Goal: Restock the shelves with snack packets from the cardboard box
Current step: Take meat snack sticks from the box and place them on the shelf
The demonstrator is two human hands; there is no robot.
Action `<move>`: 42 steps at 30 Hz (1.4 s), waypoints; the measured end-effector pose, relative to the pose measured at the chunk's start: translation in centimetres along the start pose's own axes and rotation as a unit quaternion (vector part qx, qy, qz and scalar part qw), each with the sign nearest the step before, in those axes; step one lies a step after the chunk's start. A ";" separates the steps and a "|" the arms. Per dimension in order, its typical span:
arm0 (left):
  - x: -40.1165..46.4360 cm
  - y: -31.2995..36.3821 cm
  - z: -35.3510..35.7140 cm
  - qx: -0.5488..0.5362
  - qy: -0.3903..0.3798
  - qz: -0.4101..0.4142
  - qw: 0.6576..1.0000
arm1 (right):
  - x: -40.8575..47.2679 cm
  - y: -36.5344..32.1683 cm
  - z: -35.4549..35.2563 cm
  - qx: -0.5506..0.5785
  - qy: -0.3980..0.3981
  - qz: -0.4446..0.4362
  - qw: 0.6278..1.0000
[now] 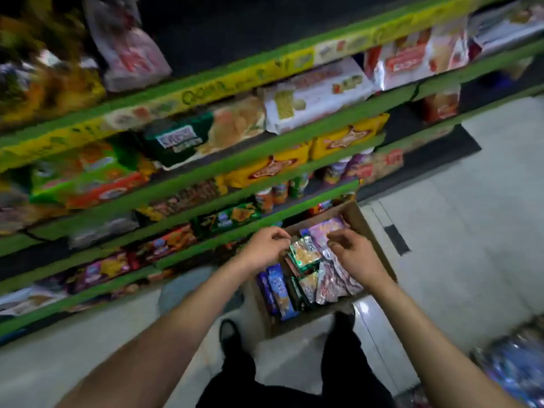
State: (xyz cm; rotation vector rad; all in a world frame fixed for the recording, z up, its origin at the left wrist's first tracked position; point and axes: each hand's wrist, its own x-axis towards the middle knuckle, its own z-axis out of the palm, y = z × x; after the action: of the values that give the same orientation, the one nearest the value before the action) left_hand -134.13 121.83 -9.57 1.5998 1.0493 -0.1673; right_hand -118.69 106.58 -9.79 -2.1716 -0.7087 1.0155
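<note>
two bare forearms reach down over dark trousers and black shoes [229, 331] to an open brown cardboard box [379, 254] on the pale tiled floor [471, 201]. the left hand [265, 245] pinches the top edge of a green foil snack packet [304, 253] standing mid-box. the right hand [353, 254], fingers curled, touches silvery purple packets [332, 282] by the box's right wall; its grip is unclear. blue packets [278, 290] line the left wall. beyond, green-edged shelves [265, 154] hold blurred snack packs.

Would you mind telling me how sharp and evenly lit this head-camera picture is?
Head view: the shelves are smeared by motion blur, labels unreadable; the cardboard box and both hands, left and right, are sharper; lighting is dim, with glare on the floor tile; wide-angle distortion tilts the shelves.
</note>
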 end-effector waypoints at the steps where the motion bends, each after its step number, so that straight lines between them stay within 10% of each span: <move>1: 1.3 -0.2 2.1 -0.016 0.000 -0.023 1.000 | 0.7 2.2 -0.8 0.005 -0.009 0.021 1.000; 10: 18.0 -6.1 24.4 -0.167 -0.038 -0.263 0.950 | 10.7 25.7 -4.9 0.015 -0.058 0.197 0.979; 23: 38.3 -28.6 38.8 -0.043 -0.014 -0.327 0.944 | 26.7 51.2 4.5 -0.108 -0.176 0.258 0.944; 31: 42.4 -33.4 45.7 -0.010 0.008 -0.393 0.920 | 32.9 57.2 10.9 -0.082 -0.129 0.255 0.955; 35: 43.7 -34.2 46.8 -0.183 0.104 -0.394 0.895 | 33.6 57.6 13.6 -0.034 -0.100 0.271 0.957; 42: 43.4 -33.1 44.8 -0.393 0.005 -0.361 0.846 | 33.5 58.6 13.4 0.102 -0.122 0.281 0.946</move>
State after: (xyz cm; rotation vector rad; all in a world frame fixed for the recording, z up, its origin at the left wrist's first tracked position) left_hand -112.94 104.97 -74.75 0.4212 1.4463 -0.1942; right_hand -99.02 95.33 -74.76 -2.1226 -0.0612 1.5909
